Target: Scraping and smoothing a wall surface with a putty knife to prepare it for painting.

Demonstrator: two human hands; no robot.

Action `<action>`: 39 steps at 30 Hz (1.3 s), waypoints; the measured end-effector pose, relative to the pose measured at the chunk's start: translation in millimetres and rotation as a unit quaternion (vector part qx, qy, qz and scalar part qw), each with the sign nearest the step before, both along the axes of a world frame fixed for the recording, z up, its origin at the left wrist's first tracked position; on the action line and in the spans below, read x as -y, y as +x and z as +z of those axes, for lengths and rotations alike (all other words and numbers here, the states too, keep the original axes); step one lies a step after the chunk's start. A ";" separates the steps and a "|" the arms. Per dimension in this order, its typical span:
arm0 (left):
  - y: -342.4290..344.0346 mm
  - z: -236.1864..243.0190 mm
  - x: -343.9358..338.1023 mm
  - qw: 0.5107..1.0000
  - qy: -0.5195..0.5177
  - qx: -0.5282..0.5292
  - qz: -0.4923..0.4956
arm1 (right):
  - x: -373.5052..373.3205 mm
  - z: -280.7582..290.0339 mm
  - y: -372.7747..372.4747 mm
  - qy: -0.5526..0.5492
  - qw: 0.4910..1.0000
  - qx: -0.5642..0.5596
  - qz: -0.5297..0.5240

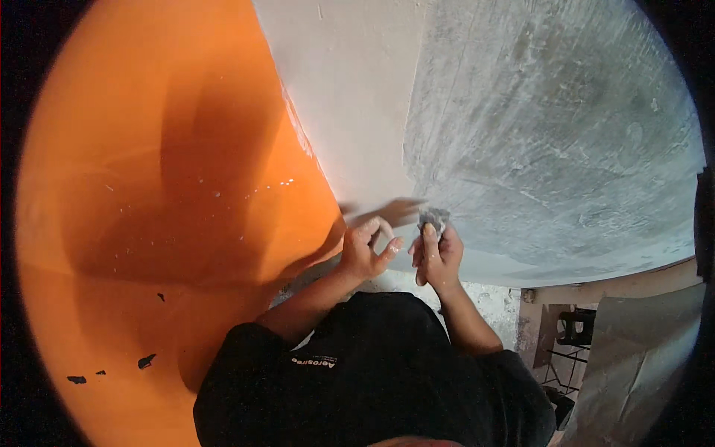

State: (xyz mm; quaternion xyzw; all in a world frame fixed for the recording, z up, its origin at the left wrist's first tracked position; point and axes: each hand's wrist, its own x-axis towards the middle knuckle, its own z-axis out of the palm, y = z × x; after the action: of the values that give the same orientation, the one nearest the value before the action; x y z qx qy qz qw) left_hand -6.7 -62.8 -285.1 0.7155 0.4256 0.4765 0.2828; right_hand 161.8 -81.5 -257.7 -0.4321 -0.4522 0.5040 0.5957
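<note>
My right hand (pixel 438 257) grips a small, flat, grey piece (pixel 433 217) with a ragged, whitish edge. My thumb presses on its face; whether it is a scraper blade or a folded abrasive sheet, I cannot make out. A little to the left, my left hand (pixel 367 247) is raised, its fingers loosely curved and the thumb apart from them, with nothing visible between. Whitish smears mark the fingers of both hands. Just beyond them stands a wall with a smooth pale band (pixel 357 97) and a streaky grey plastered area (pixel 551 127).
An orange wall (pixel 126 208) with dark chipped spots meets the pale band at a corner on the left. At lower right are a black crate-like object (pixel 576 328), a thin dark metal frame (pixel 562 371) and a large grey sheet or panel (pixel 633 365).
</note>
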 end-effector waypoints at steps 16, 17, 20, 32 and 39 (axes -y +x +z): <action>21.2 69.6 -6.8 0.980 0.194 0.050 -0.005 | -36.2 53.6 -34.0 0.090 0.995 0.019 -0.035; 19.1 66.9 -8.5 0.981 0.192 0.037 -0.010 | -36.1 53.8 -35.1 0.089 0.995 0.019 -0.035; 14.9 63.9 -15.6 0.973 0.228 -0.001 -0.021 | -36.9 52.0 -36.4 0.103 0.994 0.001 -0.042; 18.2 62.6 -15.5 0.970 0.243 0.003 0.002 | -35.6 49.8 -46.3 0.094 0.993 -0.059 -0.033; 19.3 64.0 -16.5 0.970 0.244 0.006 0.019 | -37.5 51.4 -51.1 0.098 0.992 -0.062 -0.041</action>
State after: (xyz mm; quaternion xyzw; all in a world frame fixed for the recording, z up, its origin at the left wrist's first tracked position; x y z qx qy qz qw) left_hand 12.6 -46.3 -221.1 0.7516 0.3086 0.5755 0.0933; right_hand 110.7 -44.0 -206.3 -0.3580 -0.4435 0.4584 0.6819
